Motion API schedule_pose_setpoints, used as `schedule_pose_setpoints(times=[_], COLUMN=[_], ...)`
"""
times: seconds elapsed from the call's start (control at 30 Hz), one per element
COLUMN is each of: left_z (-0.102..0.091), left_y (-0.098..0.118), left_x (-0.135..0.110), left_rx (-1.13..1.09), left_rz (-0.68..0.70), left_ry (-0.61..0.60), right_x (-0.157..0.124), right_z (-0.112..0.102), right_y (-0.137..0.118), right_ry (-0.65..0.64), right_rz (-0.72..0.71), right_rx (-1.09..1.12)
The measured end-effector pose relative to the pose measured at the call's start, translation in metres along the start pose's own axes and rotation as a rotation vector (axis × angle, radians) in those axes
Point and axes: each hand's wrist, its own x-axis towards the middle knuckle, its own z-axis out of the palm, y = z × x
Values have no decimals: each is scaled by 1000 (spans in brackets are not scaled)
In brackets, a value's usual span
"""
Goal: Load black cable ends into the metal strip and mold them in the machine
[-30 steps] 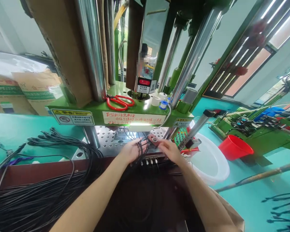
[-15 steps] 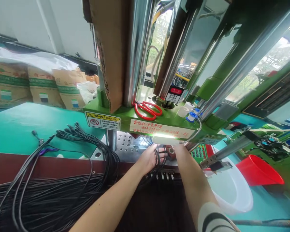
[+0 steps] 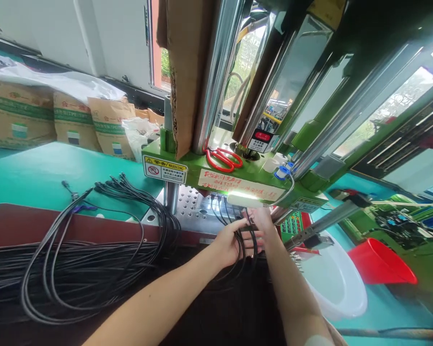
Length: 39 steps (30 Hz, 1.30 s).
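My left hand (image 3: 231,242) is closed round a few thin black cables (image 3: 247,240) that loop over its fingers, just in front of the perforated metal plate (image 3: 187,209) of the green press machine (image 3: 223,178). My right hand (image 3: 265,221) reaches under the lit front edge of the press, touching the same cables; its fingers are mostly hidden behind the left hand and the cables. A large bundle of black cables (image 3: 94,259) with plug ends lies on the dark bench to the left.
Red scissors (image 3: 222,158) and small tape rolls (image 3: 279,168) lie on the press's green ledge. A white basin (image 3: 339,288) and a red bucket (image 3: 382,264) stand at the right. Brown paper sacks (image 3: 72,122) line the wall at the left. Chrome columns rise overhead.
The view has swung left and tilted. Both hands drew back slightly towards me with the cables, and the small brown part once by my right hand is out of sight.
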Motion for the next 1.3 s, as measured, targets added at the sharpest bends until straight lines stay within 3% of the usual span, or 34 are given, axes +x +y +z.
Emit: schedule_pose_setpoints(times=[0.2, 0.4, 0.6, 0.77, 0.83, 0.9, 0.97, 1.1, 1.13, 1.2, 1.3], left_z=[15, 2, -18, -30, -33, -31, -23, -9, -11, -27, -75], left_y=[-28, -63, -80, -101, -98, -78, -38, 70, 97, 144, 188], left_x=[-27, -70, -121, -140, -149, -164, -186, -230, -235, -233, -204], left_rx=[-46, -70, 37, 195, 193, 141, 93, 115, 143, 148, 237], left_rz=[17, -40, -97, -260, -247, -145, 63, 947, 1102, 1314, 1361], left_ry=[148, 95, 16, -85, -80, -32, 47, 204, 245, 460, 916], right_x=[-38, -63, -86, -94, -92, -89, -87, -84, -84, -84, -80], right_z=[-13, -9, 6, 23, 21, 14, 2, -25, -31, -43, -58], right_y=[2, 1, -4, 1, 4, 6, 9, 12, 12, 10, 9], right_ry=[119, 212, 196, 199, 211, 212, 197, 107, 67, -22, -139], right_rz=[37, 74, 63, 46, 49, 60, 74, 93, 96, 101, 105], right_rx=[44, 74, 86, 89, 76, 45, 1, -108, -142, -228, -421])
